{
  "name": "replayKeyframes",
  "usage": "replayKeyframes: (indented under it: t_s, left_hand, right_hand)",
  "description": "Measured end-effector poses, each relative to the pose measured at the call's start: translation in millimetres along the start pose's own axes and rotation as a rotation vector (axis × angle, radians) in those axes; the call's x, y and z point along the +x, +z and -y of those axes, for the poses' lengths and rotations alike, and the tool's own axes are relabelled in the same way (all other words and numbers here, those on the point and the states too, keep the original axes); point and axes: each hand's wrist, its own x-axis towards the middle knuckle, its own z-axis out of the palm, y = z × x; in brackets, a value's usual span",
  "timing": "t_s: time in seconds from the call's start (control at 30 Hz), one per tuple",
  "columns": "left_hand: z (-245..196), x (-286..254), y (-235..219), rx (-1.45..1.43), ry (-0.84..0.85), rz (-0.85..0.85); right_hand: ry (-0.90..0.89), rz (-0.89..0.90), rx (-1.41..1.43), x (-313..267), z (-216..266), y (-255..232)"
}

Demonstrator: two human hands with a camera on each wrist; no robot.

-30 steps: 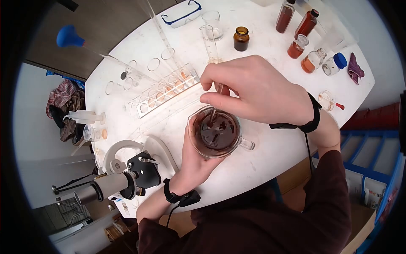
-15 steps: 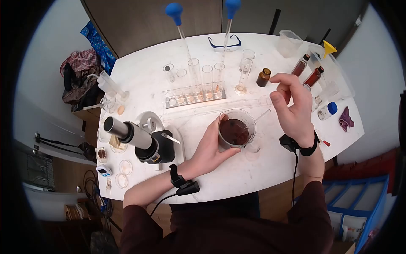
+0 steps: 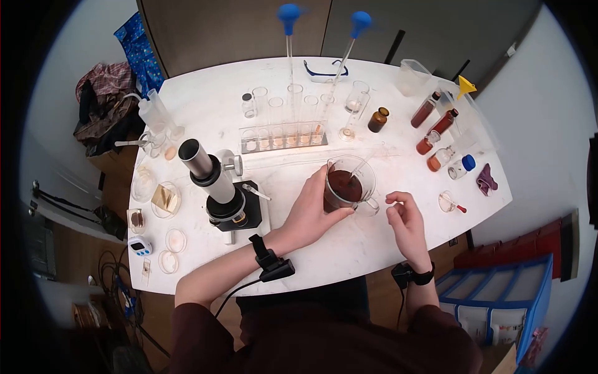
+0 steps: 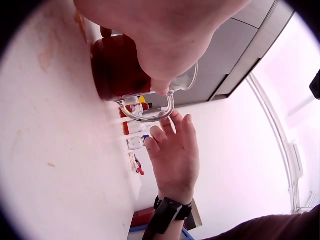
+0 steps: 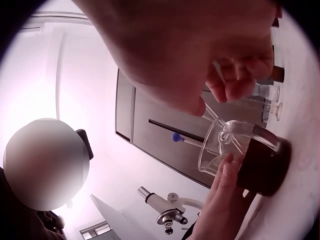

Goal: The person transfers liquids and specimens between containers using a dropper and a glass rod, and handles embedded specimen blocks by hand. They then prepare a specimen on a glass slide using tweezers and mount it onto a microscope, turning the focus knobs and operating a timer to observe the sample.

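Note:
A clear glass beaker with a handle [image 3: 369,176] stands on the white table, part full of dark red-brown liquid [image 3: 344,185]. My left hand [image 3: 310,214] grips its left side, fingers behind and thumb along the near wall. A thin glass rod [image 3: 357,167] leans inside against the rim. To the right, my right hand [image 3: 408,232] hangs loosely curled with nothing in it. In the left wrist view, the fingertips of that hand appear close by the glass handle [image 4: 150,117]. The right wrist view shows the left fingers [image 5: 227,175] wrapped against the glass.
Left of the beaker stands a microscope [image 3: 218,187]. Behind it is a test tube rack [image 3: 283,140] with two blue-bulbed pipettes [image 3: 288,28] rising nearby. A graduated cylinder [image 3: 352,124], brown bottle [image 3: 378,120] and several red-liquid bottles [image 3: 425,111] stand at the back right. Petri dishes [image 3: 168,262] lie front left.
My right hand has let go of the rod in the beaker and drawn back right and toward me. The rod now leans on the rim. My left hand keeps its hold.

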Motion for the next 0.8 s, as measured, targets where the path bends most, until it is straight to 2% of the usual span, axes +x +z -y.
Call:
replayKeyframes:
  t_s: [0.03,0.07,0.13,0.2,0.27,0.3,0.37,0.47,0.6,0.67,0.8]
  left_hand:
    - [-3.2,0.3,-1.5,-0.030,-0.042,0.005]
    - [-5.0,0.1,-2.8,-0.059,-0.086,0.011]
    - [-1.5,-0.6,-0.9,-0.049,-0.070,0.015]
    - [-0.1,-0.9,0.5,-0.040,-0.053,0.009]
    - [-0.4,-0.5,-0.5,-0.063,-0.052,0.002]
    - [-0.8,-0.7,0.2,-0.063,-0.048,0.003]
    - [-1.1,-0.7,1.0,-0.086,-0.079,-0.006]
    - [-1.1,-1.3,1.5,-0.088,-0.075,-0.008]
    - [-1.3,-2.3,4.0,-0.057,-0.042,-0.045]
    - [-7.0,-2.8,2.4,-0.039,-0.059,-0.036]
    - [-12.0,-6.8,1.6,-0.123,-0.107,0.025]
  right_hand:
    - [0.085,0.103,-0.016,-3.9,-3.9,-0.1]
    - [0.088,0.087,-0.015,-6.7,-5.5,1.1]
    - [0.071,0.162,0.106,-6.4,-2.5,10.3]
    - [0.062,0.128,0.146,-0.4,4.2,16.7]
    - [0.173,0.203,0.132,9.1,5.0,17.7]
    - [0.170,0.200,0.132,12.1,4.6,17.1]
    - [0.320,0.304,0.195,18.3,4.5,14.8]
    - [0.406,0.404,0.191,21.7,12.8,10.8]
    - [0.451,0.407,0.274,19.1,6.1,10.9]
    - [0.462,0.366,0.385,13.8,3.6,13.3]
    - [0.441,0.290,0.381,7.1,8.9,17.6]
